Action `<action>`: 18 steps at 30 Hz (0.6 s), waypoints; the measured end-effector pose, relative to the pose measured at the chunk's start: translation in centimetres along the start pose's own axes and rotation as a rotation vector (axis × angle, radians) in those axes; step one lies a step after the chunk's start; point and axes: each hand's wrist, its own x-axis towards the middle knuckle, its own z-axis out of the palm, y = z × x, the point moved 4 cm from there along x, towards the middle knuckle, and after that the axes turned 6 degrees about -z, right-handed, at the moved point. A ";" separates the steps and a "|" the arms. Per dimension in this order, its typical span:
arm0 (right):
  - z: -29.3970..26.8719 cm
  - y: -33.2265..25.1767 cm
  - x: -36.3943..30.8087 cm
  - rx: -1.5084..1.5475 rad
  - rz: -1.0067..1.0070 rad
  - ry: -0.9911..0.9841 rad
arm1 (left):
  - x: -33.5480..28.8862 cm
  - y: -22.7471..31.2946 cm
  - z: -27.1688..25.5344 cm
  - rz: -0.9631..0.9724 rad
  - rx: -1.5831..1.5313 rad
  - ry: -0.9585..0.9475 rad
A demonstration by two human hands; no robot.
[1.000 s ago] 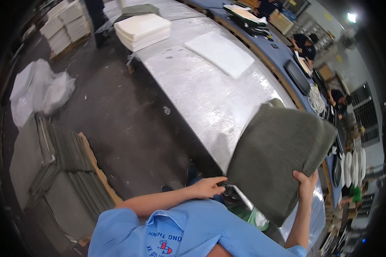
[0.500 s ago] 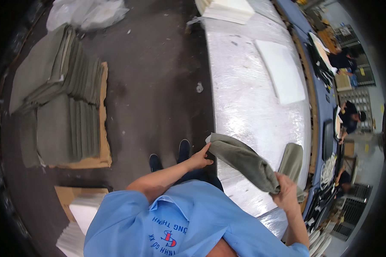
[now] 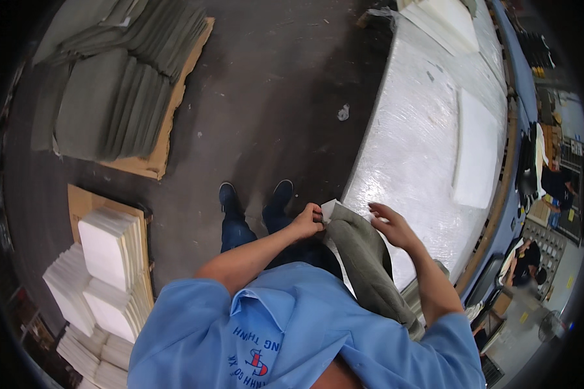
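My left grip (image 3: 307, 222) is pinching the white-edged corner of a long, folded, grey-green fabric cover (image 3: 363, 256); my right grip (image 3: 396, 228) is hovering beside it, fingers parted, holding nothing. The cover is lying between both, its long axis running from the left grip back toward my right side; left is sitting nearer the tip. Beyond, a flat white foam sheet (image 3: 477, 152) is resting on the plastic-wrapped silvery worktop (image 3: 405, 149).
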 end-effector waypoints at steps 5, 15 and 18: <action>6.1 3.9 8.6 -0.116 0.098 -0.114 | -0.9 0.8 -0.2 -0.188 -0.169 -0.092; 8.4 2.4 10.1 -0.301 0.104 0.176 | -0.9 -2.2 1.7 -0.111 -0.513 -0.198; 8.7 2.5 10.3 -0.321 0.141 0.130 | -1.0 -3.1 2.2 -0.127 -0.827 -0.197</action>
